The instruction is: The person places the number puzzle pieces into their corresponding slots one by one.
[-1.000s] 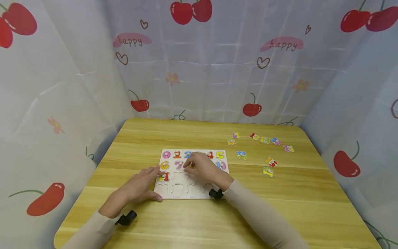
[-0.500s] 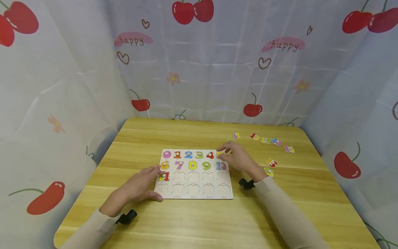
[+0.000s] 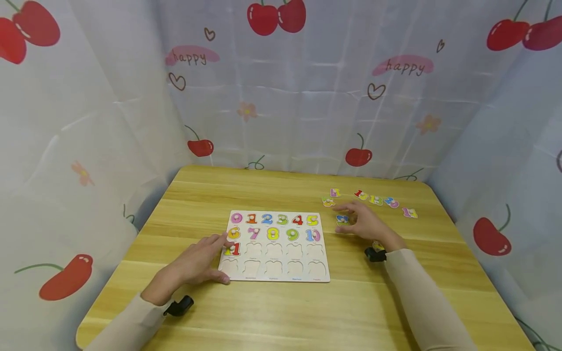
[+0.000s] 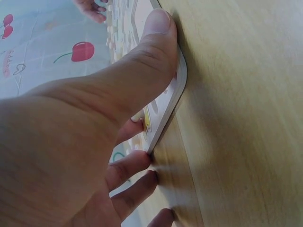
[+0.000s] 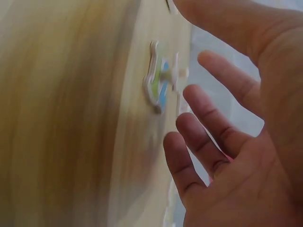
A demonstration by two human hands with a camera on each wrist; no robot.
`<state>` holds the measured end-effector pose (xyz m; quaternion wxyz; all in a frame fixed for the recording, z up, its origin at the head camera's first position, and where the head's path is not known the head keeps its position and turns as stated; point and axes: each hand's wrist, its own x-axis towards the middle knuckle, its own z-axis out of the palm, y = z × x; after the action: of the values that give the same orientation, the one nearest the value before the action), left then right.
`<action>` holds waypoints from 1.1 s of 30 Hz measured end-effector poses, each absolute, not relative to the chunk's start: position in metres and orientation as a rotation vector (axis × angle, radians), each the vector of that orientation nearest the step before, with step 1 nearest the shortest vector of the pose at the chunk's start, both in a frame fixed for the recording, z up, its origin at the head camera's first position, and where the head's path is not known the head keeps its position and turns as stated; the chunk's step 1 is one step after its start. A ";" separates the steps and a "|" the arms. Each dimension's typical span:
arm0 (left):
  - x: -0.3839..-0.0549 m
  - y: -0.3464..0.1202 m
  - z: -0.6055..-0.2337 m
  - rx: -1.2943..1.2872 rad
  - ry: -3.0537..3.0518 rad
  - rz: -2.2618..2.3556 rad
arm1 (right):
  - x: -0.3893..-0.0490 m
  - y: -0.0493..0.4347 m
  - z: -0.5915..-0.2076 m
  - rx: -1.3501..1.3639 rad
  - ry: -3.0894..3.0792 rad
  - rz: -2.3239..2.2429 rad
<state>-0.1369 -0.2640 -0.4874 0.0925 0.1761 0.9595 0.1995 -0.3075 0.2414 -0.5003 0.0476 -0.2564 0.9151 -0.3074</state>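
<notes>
A wooden number puzzle board [image 3: 281, 281] lies on the table, with coloured knobbed numbers in its top two rows and an 11 [image 3: 232, 249] in the third. Bare recesses fill the rest of it. My left hand [image 3: 195, 263] rests at the board's left edge, its thumb [image 4: 147, 52] on the front corner and a fingertip by the 11. My right hand [image 3: 366, 225] hovers right of the board, fingers spread and holding nothing. Between its thumb and fingers shows a blue-and-green number piece [image 3: 342, 220], its knob up in the right wrist view.
Several loose number pieces lie beyond the right hand, among them a yellow-green 13 [image 3: 375, 200], a blue-and-purple 20 [image 3: 391, 202] and a pink-and-yellow piece [image 3: 410, 212]. Another piece [image 3: 376, 245] is partly hidden under the right wrist. A printed curtain [image 3: 281, 107] encloses the table [image 3: 281, 317].
My right hand has moved off the middle of the board to the right, over to the blue-and-green piece, uncovering the 8 in the second row. The left hand stays in place.
</notes>
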 end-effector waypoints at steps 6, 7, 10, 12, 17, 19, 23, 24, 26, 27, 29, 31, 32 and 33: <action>-0.136 -0.263 -0.488 0.517 2.845 0.592 | -0.310 0.254 -0.508 -0.755 2.736 -0.976; -0.136 -0.263 -0.488 0.516 2.846 0.589 | -0.310 0.255 -0.508 -0.751 2.736 -0.975; -0.136 -0.263 -0.487 0.510 2.846 0.584 | -0.310 0.258 -0.508 -0.746 2.739 -0.976; -0.137 -0.262 -0.487 0.504 2.846 0.584 | -0.310 0.259 -0.508 -0.741 2.746 -0.975; -0.137 -0.262 -0.487 0.488 2.841 0.586 | -0.309 0.256 -0.508 -0.699 2.766 -0.964; -0.138 -0.262 -0.488 0.489 2.841 0.586 | -0.308 0.255 -0.508 -0.691 2.773 -0.949; -0.138 -0.263 -0.489 0.496 2.843 0.589 | -0.307 0.252 -0.509 -0.667 2.795 -0.935; -0.138 -0.263 -0.489 0.498 2.843 0.590 | -0.307 0.252 -0.509 -0.662 2.801 -0.934; -0.138 -0.263 -0.489 0.499 2.844 0.593 | -0.306 0.251 -0.510 -0.654 2.810 -0.939; -0.138 -0.263 -0.489 0.500 2.843 0.594 | -0.306 0.251 -0.510 -0.657 2.812 -0.941; -0.138 -0.263 -0.489 0.499 2.843 0.593 | -0.305 0.251 -0.510 -0.658 2.816 -0.952; -0.138 -0.263 -0.489 0.500 2.843 0.595 | -0.305 0.251 -0.510 -0.665 2.815 -0.961; -0.138 -0.263 -0.489 0.502 2.844 0.595 | -0.305 0.250 -0.510 -0.662 2.817 -0.966; -0.138 -0.263 -0.489 0.504 2.844 0.594 | -0.305 0.250 -0.509 -0.658 2.819 -0.972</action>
<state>-0.1384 -0.2631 -0.4886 0.0963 0.1700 0.9600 0.2005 -0.3046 0.2503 -0.5094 0.0437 -0.2153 0.9223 -0.3180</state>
